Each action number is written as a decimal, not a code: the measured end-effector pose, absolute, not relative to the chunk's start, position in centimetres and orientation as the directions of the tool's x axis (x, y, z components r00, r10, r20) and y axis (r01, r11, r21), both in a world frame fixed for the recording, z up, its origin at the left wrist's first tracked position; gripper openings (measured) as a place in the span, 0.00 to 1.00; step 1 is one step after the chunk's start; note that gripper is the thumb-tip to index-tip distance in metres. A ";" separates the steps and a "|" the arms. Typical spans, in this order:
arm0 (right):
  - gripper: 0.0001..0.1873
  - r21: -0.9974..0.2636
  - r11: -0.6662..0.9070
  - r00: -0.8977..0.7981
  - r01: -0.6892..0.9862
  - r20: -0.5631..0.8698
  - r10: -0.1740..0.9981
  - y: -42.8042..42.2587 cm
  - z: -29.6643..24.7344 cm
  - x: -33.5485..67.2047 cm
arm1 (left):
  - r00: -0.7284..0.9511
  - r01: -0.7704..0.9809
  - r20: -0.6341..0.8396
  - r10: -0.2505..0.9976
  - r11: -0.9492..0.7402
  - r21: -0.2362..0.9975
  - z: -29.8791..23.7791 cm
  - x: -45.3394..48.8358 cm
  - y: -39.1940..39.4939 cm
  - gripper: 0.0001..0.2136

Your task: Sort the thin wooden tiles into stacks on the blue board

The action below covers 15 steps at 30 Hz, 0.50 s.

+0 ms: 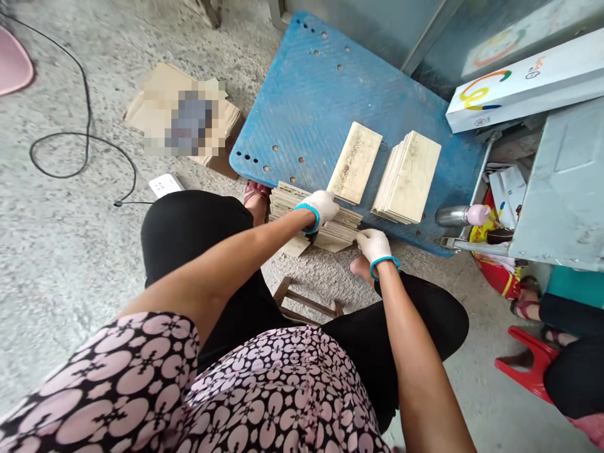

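Mid-sort here: left hand presses flat on the fanned cards, right hand pinches their edge. Probably squaring them up next, needs an even squeeze.

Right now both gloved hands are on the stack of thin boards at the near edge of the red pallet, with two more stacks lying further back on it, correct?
Not quite: the pallet is blue, not red. The head view shows the left hand and right hand, both gloved, on the near stack of thin boards, with two more stacks further back.
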State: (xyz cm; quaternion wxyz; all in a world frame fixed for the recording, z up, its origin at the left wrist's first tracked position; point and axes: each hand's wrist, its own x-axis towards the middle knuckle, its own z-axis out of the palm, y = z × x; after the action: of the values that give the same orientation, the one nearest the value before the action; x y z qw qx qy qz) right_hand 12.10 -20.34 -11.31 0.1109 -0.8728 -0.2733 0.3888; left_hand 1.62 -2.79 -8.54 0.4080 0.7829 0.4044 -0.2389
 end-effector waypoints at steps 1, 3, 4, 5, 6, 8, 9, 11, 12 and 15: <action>0.14 -0.394 -0.836 0.560 0.381 -0.621 0.548 -20.6 -11.6 11.5 | 0.559 0.829 -0.704 0.439 -0.323 0.457 -8.8 1.0 -3.8 0.23; 0.15 -0.373 -0.854 0.592 0.362 -0.616 0.520 -21.1 -12.3 10.6 | 0.548 0.836 -0.706 0.448 -0.298 0.460 -9.3 -0.2 -5.4 0.23; 0.15 -0.365 -0.861 0.608 0.353 -0.610 0.508 -21.3 -12.7 10.3 | 0.528 0.849 -0.713 0.462 -0.274 0.451 -9.5 -0.7 -6.0 0.23; 0.16 -0.360 -0.866 0.622 0.346 -0.603 0.499 -21.6 -13.2 10.0 | 0.501 0.864 -0.720 0.479 -0.240 0.442 -9.6 -1.1 -6.5 0.23; 0.17 -0.359 -0.869 0.635 0.341 -0.593 0.494 -21.8 -13.5 9.7 | 0.473 0.879 -0.730 0.494 -0.202 0.433 -9.8 -1.5 -6.8 0.24; 0.18 -0.371 -0.866 0.657 0.334 -0.568 0.497 -22.0 -14.0 9.1 | 0.436 0.892 -0.748 0.500 -0.132 0.432 -9.8 -1.9 -7.3 0.24; 0.19 -0.384 -0.862 0.664 0.331 -0.554 0.502 -22.1 -14.0 8.8 | 0.431 0.893 -0.756 0.492 -0.111 0.437 -9.7 -2.0 -7.4 0.23; 0.22 -0.416 -0.852 0.668 0.317 -0.540 0.512 -22.2 -13.7 8.0 | 0.437 0.889 -0.765 0.472 -0.099 0.447 -9.3 -2.3 -7.7 0.22; 0.24 -0.434 -0.846 0.669 0.309 -0.533 0.518 -22.3 -13.5 7.7 | 0.432 0.892 -0.773 0.464 -0.091 0.443 -9.1 -2.5 -7.9 0.22; 0.27 -0.466 -0.833 0.655 0.299 -0.535 0.534 -23.3 -13.8 7.1 | 0.418 0.895 -0.791 0.447 -0.052 0.444 -8.3 -3.3 -8.3 0.21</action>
State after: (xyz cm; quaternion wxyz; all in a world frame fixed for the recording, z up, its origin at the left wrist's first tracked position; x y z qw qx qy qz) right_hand 7.12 -23.34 -13.81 0.1712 -0.8934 -0.2330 0.3439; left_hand -3.27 -8.35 -8.32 0.4859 0.6878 0.4876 -0.2304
